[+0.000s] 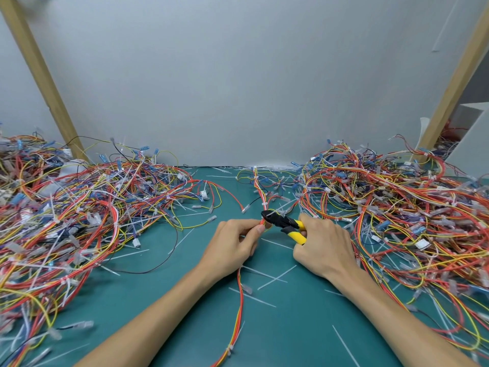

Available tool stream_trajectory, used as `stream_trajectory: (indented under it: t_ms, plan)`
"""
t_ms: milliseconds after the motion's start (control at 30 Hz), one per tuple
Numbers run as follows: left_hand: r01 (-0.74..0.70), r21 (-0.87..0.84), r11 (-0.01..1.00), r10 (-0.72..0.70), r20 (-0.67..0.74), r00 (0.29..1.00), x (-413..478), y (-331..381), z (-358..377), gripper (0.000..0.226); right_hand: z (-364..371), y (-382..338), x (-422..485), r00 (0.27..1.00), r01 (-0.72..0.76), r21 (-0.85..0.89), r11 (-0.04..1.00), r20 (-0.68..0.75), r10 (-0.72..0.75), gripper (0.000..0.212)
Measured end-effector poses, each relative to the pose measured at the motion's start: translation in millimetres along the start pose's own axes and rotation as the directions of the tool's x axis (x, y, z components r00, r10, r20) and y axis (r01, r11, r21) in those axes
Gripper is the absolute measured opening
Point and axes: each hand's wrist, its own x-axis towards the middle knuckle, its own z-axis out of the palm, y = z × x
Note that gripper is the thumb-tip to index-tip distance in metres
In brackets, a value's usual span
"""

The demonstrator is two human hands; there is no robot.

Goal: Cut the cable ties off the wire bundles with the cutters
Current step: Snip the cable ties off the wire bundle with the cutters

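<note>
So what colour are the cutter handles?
Yellow, with a black head; the cutters show best in the head view.

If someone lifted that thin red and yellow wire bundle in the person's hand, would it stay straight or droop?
Probably droop: the wire bundle curves loosely over the mat on both sides of the left hand. It looks light, since a fingertip pinch seems to hold it. Its far end might snag on the tangled pile beside it.

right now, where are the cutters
In the head view, the cutters are just right of centre over the green mat, held by the right hand, their black nose at the wire bundle that the left hand pinches.
</note>
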Motion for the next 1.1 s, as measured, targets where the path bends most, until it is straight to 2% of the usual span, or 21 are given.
stream_trajectory:
  t_ms: [1100]
  plan:
    - [0.012, -0.007, 1.000, -0.012, 0.014, 1.000, -1.2, 4.2, -1.3, 0.032, -0.4, 0.2, -0.1, 0.999, -0.039, 0.068, 0.997, -0.001, 0.039, 0.020]
